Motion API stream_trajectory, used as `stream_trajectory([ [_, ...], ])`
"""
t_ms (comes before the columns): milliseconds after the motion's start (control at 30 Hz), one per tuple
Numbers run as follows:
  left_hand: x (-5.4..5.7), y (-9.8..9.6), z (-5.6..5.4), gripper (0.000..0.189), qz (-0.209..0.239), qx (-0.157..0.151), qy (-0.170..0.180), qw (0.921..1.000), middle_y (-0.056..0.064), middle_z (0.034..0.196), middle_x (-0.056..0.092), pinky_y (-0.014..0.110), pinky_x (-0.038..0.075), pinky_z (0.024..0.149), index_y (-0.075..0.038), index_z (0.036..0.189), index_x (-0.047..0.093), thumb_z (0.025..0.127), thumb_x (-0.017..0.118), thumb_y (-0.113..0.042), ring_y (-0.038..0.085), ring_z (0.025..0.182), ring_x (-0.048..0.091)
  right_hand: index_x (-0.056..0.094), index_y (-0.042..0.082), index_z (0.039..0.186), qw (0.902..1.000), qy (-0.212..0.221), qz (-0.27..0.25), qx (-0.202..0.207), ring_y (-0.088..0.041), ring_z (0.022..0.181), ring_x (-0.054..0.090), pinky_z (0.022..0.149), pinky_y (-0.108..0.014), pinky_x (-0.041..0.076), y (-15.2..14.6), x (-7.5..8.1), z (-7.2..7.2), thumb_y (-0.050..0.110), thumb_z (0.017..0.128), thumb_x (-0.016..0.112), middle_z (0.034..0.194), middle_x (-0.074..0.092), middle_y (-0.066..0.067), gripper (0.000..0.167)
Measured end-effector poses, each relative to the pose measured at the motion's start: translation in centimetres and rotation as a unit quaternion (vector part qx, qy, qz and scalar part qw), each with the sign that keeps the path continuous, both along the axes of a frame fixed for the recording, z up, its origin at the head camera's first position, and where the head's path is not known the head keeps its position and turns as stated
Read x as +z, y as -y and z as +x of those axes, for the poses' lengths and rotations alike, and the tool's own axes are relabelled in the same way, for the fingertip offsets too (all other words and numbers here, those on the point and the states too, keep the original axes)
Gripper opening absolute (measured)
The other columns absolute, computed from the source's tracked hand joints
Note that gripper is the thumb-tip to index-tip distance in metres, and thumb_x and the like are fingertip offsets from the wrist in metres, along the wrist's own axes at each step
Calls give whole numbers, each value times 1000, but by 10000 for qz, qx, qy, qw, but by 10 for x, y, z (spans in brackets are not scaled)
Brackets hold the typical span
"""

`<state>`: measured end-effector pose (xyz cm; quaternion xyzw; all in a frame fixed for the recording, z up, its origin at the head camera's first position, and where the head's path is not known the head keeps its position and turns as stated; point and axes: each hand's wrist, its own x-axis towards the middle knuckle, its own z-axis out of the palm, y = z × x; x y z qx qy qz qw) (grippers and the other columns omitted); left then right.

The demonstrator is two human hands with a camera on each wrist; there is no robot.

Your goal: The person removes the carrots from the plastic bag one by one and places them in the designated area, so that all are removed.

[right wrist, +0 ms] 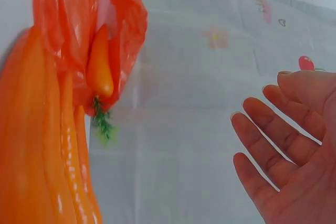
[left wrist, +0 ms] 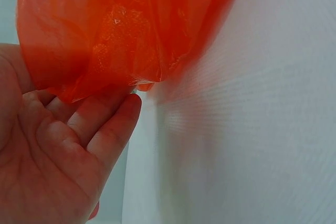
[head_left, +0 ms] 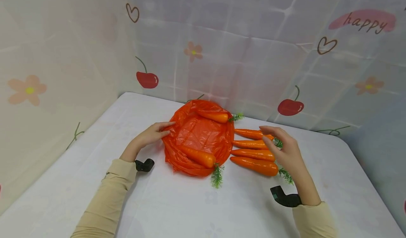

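An orange-red plastic bag (head_left: 203,136) lies spread open on the table. My left hand (head_left: 152,134) is at its left rim. In the left wrist view the fingers (left wrist: 113,119) are nearly straight against the bag's edge, which partly hides them. Two carrots with green tops lie in the bag, one at the back (head_left: 215,116) and one at the front (head_left: 200,157). To the right, several more carrots (head_left: 253,164) lie in a row, tips toward the bag. Over their leafy ends hovers my right hand (head_left: 283,148), fingers spread and holding nothing.
A white cloth covers the table (head_left: 203,213). Right behind the bag and carrots hangs a printed curtain (head_left: 241,72) with cherries and flowers; another curtain side (head_left: 47,72) borders the left. Black wrist mounts (head_left: 145,165) show on both arms.
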<state>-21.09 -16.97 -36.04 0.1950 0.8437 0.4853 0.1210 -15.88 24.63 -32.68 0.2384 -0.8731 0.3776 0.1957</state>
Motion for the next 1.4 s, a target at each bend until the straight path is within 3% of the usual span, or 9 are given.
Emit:
stream_trajectory([
  [67, 3, -1, 2, 44, -27, -4, 12, 10000, 31, 140, 32, 52, 26, 103, 12, 138, 35, 96, 43, 0, 43, 129, 28, 59, 4, 121, 9998, 100, 143, -27, -22, 105, 53, 90, -49, 42, 12, 9, 3, 5, 90, 60, 114, 60, -8, 31],
  [200, 3, -1, 3, 44, -26, 5, 36, 10000, 31, 140, 32, 53, 26, 103, 11, 138, 35, 96, 43, 0, 43, 129, 29, 59, 4, 121, 9996, 233, 164, 89, -23, 105, 54, 90, -52, 42, 26, 9, -2, 7, 92, 60, 112, 61, -9, 30],
  [433, 0, -1, 1, 44, 58, -2, 50, 10000, 30, 140, 33, 52, 27, 103, 11, 138, 35, 96, 44, 0, 42, 128, 30, 61, 4, 119, 9984, 191, 24, 538, -22, 103, 56, 87, -42, 47, 49, 7, -7, 4, 90, 62, 110, 62, -9, 30],
  [667, -31, 8, -20, 45, 5, 23, -71, 10000, 25, 142, 34, 52, 27, 103, 4, 141, 37, 97, 45, -7, 39, 129, 30, 62, 5, 118, 9951, 324, -24, 929, -19, 102, 56, 86, -41, 47, 69, -5, -9, 3, 89, 63, 110, 62, -6, 30],
  [800, -32, 9, -20, 45, 6, 41, -91, 9999, 24, 142, 35, 52, 28, 103, 2, 141, 38, 97, 46, -8, 38, 129, 31, 62, 8, 118, 9941, 399, 57, 1007, -17, 101, 56, 87, -41, 47, 76, -10, -8, 7, 90, 63, 109, 62, -1, 29],
  [933, -33, 10, -21, 45, 12, 25, -110, 9999, 24, 142, 35, 52, 28, 103, 2, 140, 39, 97, 47, -9, 38, 129, 31, 62, 8, 118, 9926, 506, -50, 1107, -19, 101, 56, 86, -46, 47, 81, -16, -8, 5, 90, 62, 110, 62, -5, 28],
  [1400, -32, 8, -21, 46, 71, 50, -17, 10000, 21, 143, 35, 50, 28, 103, 0, 141, 39, 96, 47, -9, 35, 130, 31, 61, 6, 119, 9841, 1152, 281, 1323, -17, 103, 56, 87, -41, 47, 100, -35, -4, 8, 90, 63, 112, 62, -4, 29],
])
